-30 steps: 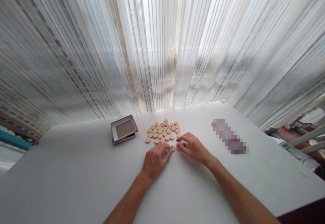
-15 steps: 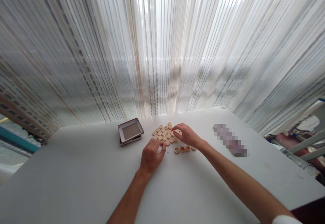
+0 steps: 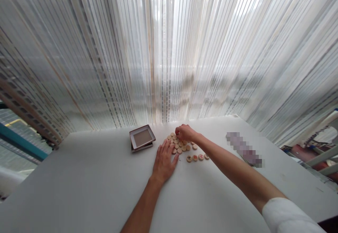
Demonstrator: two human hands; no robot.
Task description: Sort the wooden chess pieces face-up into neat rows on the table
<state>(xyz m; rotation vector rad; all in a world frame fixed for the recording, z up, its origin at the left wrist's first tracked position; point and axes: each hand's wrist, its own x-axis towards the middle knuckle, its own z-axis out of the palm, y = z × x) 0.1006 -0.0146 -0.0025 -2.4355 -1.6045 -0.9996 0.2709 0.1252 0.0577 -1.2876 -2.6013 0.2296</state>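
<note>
Several round wooden Chinese chess pieces (image 3: pixel 180 144) lie in a cluster on the white table, most with blank faces up. My right hand (image 3: pixel 185 133) reaches over the far side of the cluster, its fingertips pinched on one marked piece (image 3: pixel 177 133), which they partly hide. Flat against the cluster's near left edge rests my left hand (image 3: pixel 164 160), fingers stretched out and holding nothing. Closer to me, pieces with red or dark characters form a short row (image 3: pixel 195 158); my right forearm covers its right end.
An open shallow box (image 3: pixel 142 138), resting on another box part, is left of the pieces. A blurred-out, long flat object (image 3: pixel 244 149) lies on the right of the table (image 3: pixel 105 190). Sheer striped curtains (image 3: pixel 163 49) hang along the back edge.
My left hand has gone from curled fingers to lying flat by the pieces. My right hand has moved left and farther back and closed its fingers on a piece. The view has shifted slightly.
</note>
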